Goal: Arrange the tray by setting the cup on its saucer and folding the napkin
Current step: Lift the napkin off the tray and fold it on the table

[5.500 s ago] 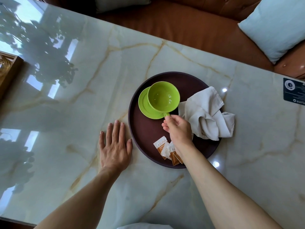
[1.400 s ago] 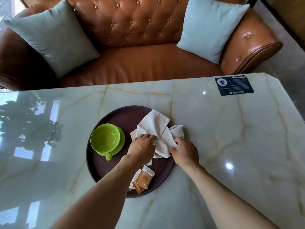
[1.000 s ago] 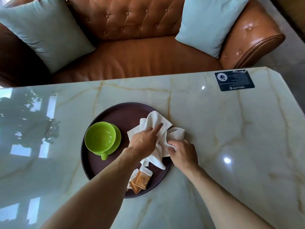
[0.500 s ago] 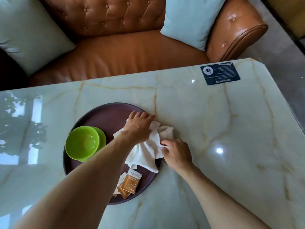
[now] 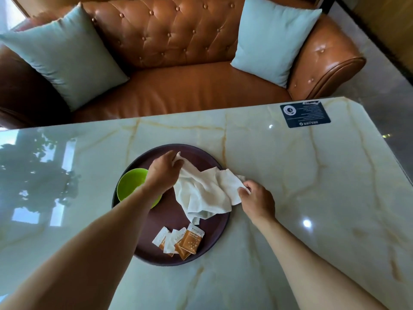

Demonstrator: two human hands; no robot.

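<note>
A round dark brown tray [image 5: 214, 245] lies on the marble table. On its left side stands the green cup [image 5: 129, 186], partly hidden by my left forearm; its saucer shows only as a green sliver [image 5: 157, 201] under it. The crumpled white napkin [image 5: 203, 193] is spread over the tray's right half and its rim. My left hand [image 5: 163, 173] pinches the napkin's far left corner. My right hand [image 5: 257, 200] pinches its right corner, just off the tray.
Several orange and white sachets [image 5: 181, 239] lie at the tray's near edge. A dark card [image 5: 305, 114] is stuck at the table's far right corner. Behind the table stands a brown leather sofa [image 5: 190, 86] with two pale blue cushions [image 5: 64, 54].
Earlier my right hand set the cup on the saucer. Since then both hands took hold of the napkin; in the last half second they have pulled its corners apart, opening it out.
</note>
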